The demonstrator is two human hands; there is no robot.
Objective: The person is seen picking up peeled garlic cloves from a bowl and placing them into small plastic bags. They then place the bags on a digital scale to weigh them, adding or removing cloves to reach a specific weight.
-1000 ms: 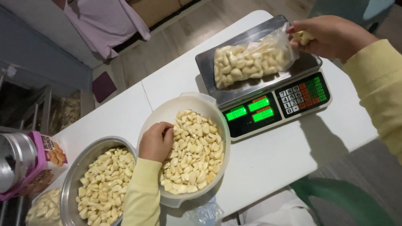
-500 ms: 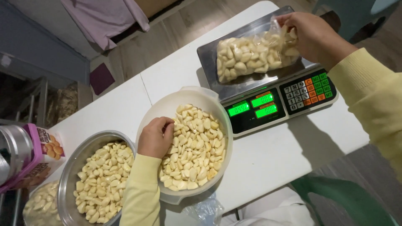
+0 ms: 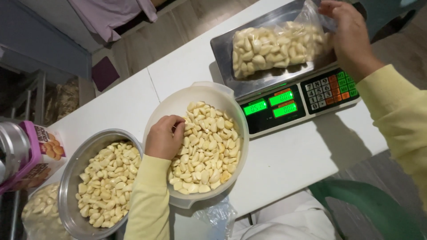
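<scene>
left hand [image 3: 163,138] digs curled fingers into peeled garlic cloves [image 3: 205,149] in the round white plastic bowl [image 3: 178,104], right hand [image 3: 351,38] pinches the clear garlic bag [image 3: 275,46] on the far steel scale [image 3: 271,95]

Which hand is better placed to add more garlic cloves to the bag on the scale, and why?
Probably the left hand: it already rests curled among the garlic cloves in the white bowl. The right hand is busy at the mouth of the bag on the scale.
</scene>
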